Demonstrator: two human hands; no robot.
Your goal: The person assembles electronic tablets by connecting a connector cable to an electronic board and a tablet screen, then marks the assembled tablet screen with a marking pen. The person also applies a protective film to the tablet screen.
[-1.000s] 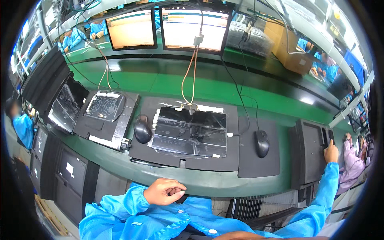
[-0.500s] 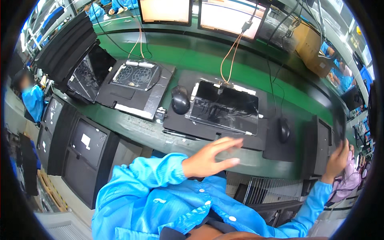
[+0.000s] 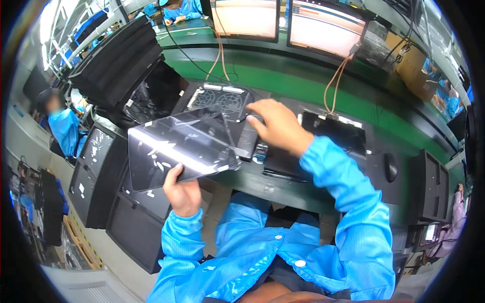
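A glossy flat screen panel [image 3: 177,141], covered in clear film, is tilted in the air left of centre. My left hand [image 3: 184,194] grips its near edge, with the thumb on top and the other fingers mostly hidden. Beyond the panel's right end is my right hand [image 3: 280,123], thumb and forefinger apart, with nothing visible between them. Under the panel and that hand lies a dark board bearing a plate with round printed patterns [image 3: 217,98]. To the right of my right hand, a second dark screen panel [image 3: 341,131] lies on a black pad, partly covered by my sleeve.
Black trays are stacked [image 3: 116,60] at the back left; more black trays [image 3: 136,227] stand at the lower left. Two lit monitors [image 3: 326,25] line the back of the green bench [image 3: 288,76]. At right are a black mouse [image 3: 390,167] and a black tray [image 3: 429,184]. Other people sit beyond.
My view has turned left. My right hand has come in from the far right, where it was at a dark flat thing. My left hand, empty before, now holds the screen panel.
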